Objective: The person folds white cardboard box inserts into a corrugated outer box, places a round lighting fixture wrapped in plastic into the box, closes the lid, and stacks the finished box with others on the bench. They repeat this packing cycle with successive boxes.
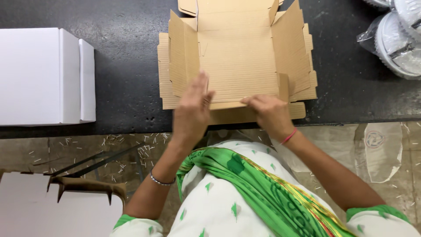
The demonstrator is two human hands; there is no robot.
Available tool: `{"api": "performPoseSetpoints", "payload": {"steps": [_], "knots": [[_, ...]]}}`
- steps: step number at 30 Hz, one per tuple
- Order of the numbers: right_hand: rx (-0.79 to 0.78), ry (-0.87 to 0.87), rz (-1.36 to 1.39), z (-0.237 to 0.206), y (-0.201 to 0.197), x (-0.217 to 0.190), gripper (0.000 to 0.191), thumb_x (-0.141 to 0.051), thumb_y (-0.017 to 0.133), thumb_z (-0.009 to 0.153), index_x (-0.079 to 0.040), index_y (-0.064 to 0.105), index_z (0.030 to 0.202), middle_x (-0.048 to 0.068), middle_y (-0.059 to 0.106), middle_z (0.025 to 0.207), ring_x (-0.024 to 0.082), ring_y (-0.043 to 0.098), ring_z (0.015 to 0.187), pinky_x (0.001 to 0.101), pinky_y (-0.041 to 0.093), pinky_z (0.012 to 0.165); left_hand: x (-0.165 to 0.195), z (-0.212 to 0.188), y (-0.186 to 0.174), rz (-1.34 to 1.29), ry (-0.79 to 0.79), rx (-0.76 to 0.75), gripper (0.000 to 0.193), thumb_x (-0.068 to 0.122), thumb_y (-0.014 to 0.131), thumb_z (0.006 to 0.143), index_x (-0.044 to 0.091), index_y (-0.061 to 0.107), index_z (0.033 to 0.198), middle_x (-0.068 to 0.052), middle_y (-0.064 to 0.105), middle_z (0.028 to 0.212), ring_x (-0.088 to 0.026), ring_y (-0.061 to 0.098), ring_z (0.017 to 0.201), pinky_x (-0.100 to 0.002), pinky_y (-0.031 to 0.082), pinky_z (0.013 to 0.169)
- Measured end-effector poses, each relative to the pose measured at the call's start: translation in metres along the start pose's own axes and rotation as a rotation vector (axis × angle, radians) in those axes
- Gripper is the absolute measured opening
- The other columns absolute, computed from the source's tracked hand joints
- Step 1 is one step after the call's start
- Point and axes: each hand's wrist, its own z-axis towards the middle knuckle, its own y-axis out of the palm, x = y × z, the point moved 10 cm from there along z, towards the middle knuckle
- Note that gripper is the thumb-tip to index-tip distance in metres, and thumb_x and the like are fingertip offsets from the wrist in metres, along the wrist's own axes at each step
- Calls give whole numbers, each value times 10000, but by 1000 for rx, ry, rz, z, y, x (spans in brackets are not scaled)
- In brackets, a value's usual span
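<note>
Cardboard box [239, 61] lies half-folded on the black counter [127, 83] at twelve o'clock. Left hand [191, 109], flat and spread, presses the near flap; right hand [268, 112] pinches its edge. Folding step underway.

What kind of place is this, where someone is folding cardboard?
Probably a small packing workshop. Both hands work a flat brown cardboard box blank on a black worktable, finished white boxes stand alongside, and bagged white lids wait nearby.
</note>
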Motion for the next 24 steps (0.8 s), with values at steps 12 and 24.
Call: {"api": "performPoseSetpoints", "payload": {"steps": [12, 24], "knots": [[-90, 121, 188, 17, 2, 30, 239, -5, 646, 877, -118, 765, 1051, 61, 755, 946, 261, 729, 835, 371, 563, 708, -239, 120, 95, -786, -509, -21, 977, 804, 189, 906, 95, 612, 1427, -115, 698, 1334, -237, 644, 1218, -350, 472, 1038], [-25, 97, 140, 16, 7, 31, 289, 4, 629, 835, -143, 768, 1041, 33, 762, 955, 260, 719, 851, 373, 562, 724, -217, 150, 127, -733, -367, 163, 809, 704, 341, 1045, -26, 682, 970, -93, 556, 873, -182, 561, 826, -355, 521, 791]]}}
